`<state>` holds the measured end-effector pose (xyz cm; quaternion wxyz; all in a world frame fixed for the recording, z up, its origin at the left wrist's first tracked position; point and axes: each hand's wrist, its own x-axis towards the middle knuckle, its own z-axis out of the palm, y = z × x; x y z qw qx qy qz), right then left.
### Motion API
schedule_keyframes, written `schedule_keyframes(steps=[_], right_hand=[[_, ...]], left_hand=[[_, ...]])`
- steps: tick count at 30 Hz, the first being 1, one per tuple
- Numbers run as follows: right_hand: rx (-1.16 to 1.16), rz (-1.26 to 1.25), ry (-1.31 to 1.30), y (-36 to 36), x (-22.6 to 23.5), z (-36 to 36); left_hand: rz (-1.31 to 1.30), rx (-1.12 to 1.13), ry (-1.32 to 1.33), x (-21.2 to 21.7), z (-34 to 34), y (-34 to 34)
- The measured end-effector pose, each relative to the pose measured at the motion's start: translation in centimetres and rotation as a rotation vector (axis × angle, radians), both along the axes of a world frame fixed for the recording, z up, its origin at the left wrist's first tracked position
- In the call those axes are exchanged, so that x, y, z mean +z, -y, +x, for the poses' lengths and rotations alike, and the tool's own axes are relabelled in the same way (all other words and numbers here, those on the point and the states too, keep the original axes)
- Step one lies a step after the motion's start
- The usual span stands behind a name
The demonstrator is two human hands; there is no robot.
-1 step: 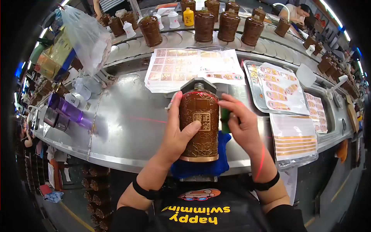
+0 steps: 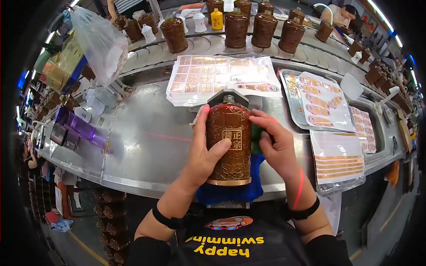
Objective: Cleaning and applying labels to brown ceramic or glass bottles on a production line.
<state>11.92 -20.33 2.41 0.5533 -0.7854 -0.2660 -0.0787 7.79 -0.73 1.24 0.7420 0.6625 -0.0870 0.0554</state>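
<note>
A brown ceramic bottle (image 2: 229, 162) with raised patterns, a gold-coloured square emblem and a copper-coloured base band lies in front of me, its neck pointing away. My left hand (image 2: 202, 153) is closed round its left side, thumb across the front near the emblem. On the other side, my right hand (image 2: 277, 144) has its fingers stretched toward the bottle's right shoulder; the index fingertip appears to touch it. Its thumb is apart from the bottle. A dark green thing (image 2: 256, 133), partly hidden, shows between that hand and the bottle. Blue cloth (image 2: 255, 177) lies under the bottle's base.
Beyond the bottle lie label sheets (image 2: 199, 80). A metal tray (image 2: 295, 117) with more labels stands to the right, near a sheet of gold strips (image 2: 337, 166). Brown bottles (image 2: 236, 31) stand on the conveyor (image 2: 204, 44). A purple cup (image 2: 80, 126) is at left.
My right hand has moved slightly left, onto the bottle's right shoulder, covering more of the green thing. Bottles on the conveyor have shifted slightly right. My left hand stays in place.
</note>
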Motion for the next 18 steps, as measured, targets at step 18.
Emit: schedule_keyframes(steps=[18], right_hand=[[-0.127,0.147,-0.227,0.2,-1.5,-0.6]], left_hand=[[-0.036,0.020,0.004,0.2,-0.1,0.3]])
